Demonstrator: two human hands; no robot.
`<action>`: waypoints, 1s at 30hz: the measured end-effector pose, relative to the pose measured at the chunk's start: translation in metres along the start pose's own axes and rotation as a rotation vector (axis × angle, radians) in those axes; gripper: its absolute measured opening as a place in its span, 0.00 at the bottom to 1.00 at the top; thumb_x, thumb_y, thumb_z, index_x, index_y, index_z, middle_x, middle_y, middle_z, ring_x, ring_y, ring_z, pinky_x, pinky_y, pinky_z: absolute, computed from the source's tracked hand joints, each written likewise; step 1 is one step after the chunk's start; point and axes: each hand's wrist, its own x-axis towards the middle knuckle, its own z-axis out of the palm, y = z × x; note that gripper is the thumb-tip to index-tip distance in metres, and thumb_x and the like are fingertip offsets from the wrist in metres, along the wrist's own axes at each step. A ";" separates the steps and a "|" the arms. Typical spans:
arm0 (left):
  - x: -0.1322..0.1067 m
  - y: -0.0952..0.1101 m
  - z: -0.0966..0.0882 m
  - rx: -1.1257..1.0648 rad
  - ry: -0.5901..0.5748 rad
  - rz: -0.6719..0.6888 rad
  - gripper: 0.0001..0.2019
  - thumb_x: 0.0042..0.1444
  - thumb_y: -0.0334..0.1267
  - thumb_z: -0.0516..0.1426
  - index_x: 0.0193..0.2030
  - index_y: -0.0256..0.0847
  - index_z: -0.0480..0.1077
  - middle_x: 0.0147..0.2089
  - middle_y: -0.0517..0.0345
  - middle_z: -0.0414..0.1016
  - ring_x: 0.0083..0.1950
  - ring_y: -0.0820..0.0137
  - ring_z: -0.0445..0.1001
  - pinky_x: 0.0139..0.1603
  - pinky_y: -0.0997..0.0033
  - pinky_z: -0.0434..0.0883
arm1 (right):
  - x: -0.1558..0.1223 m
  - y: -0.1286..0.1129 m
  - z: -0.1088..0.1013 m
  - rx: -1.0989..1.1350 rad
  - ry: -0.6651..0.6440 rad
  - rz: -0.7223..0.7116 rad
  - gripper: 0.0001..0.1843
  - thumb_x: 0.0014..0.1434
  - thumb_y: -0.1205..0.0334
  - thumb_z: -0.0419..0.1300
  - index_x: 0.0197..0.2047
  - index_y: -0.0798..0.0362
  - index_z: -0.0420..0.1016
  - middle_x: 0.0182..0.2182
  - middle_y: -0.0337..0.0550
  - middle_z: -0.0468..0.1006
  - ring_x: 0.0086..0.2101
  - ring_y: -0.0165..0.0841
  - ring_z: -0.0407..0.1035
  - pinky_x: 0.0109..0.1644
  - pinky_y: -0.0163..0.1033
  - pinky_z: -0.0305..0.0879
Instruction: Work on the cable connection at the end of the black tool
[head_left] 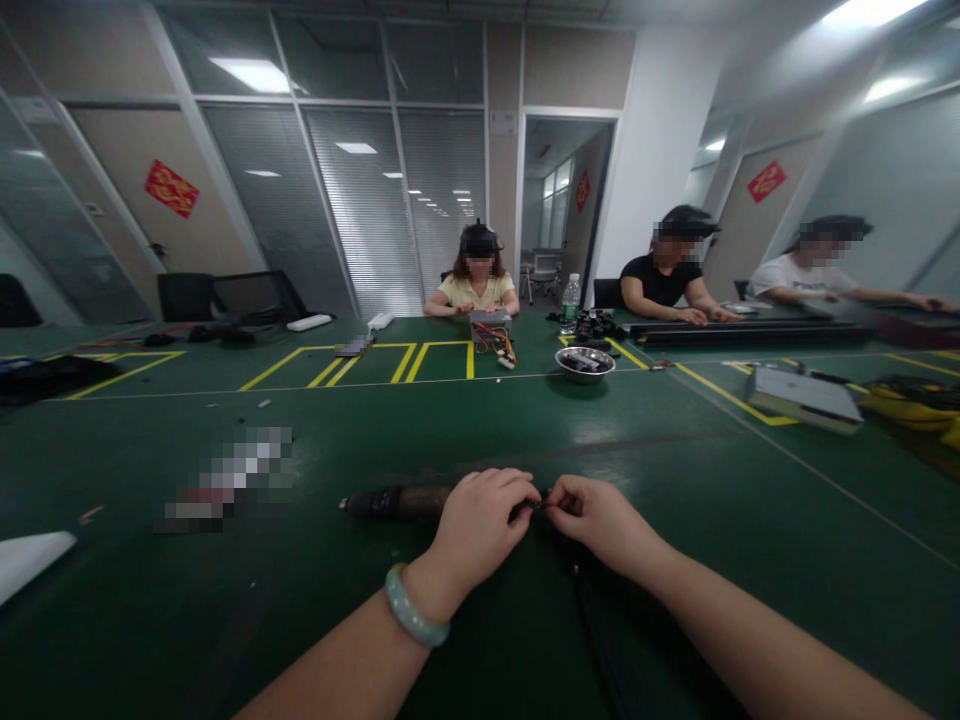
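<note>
A long cylindrical tool lies crosswise on the green table, with a brown body, a black collar and a small metal tip at its left. It looks like an inline electric screwdriver, but I cannot be sure. My left hand, with a jade-coloured bangle at the wrist, is curled over the tool's right end. Right beside it, my right hand pinches something small and dark at that end, with a hint of red. The fingers hide most of this spot. A black cable runs from under my hands toward me.
The green table carries yellow tape outlines. A metal bowl of dark parts, a power supply with wires, a water bottle and a silver box stand farther off. Several people sit opposite. A white object lies left.
</note>
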 end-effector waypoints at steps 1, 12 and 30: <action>0.000 0.000 0.000 0.001 0.003 -0.003 0.09 0.56 0.31 0.58 0.42 0.48 0.73 0.51 0.62 0.74 0.51 0.65 0.71 0.52 0.60 0.67 | 0.000 0.000 0.000 -0.002 0.000 0.004 0.04 0.57 0.62 0.58 0.33 0.51 0.74 0.27 0.35 0.76 0.27 0.29 0.68 0.30 0.32 0.58; -0.001 0.004 0.000 0.034 0.002 -0.048 0.12 0.56 0.36 0.59 0.48 0.46 0.70 0.48 0.59 0.75 0.50 0.63 0.72 0.52 0.59 0.67 | 0.002 -0.001 0.001 -0.010 -0.006 0.076 0.07 0.58 0.59 0.58 0.33 0.52 0.74 0.28 0.38 0.78 0.29 0.31 0.70 0.31 0.33 0.59; -0.001 0.003 0.000 0.038 -0.003 -0.074 0.09 0.57 0.38 0.59 0.45 0.44 0.70 0.44 0.59 0.75 0.47 0.63 0.72 0.48 0.59 0.67 | 0.001 -0.003 0.001 0.007 -0.006 0.066 0.07 0.58 0.58 0.58 0.34 0.52 0.75 0.29 0.38 0.78 0.30 0.31 0.70 0.32 0.33 0.59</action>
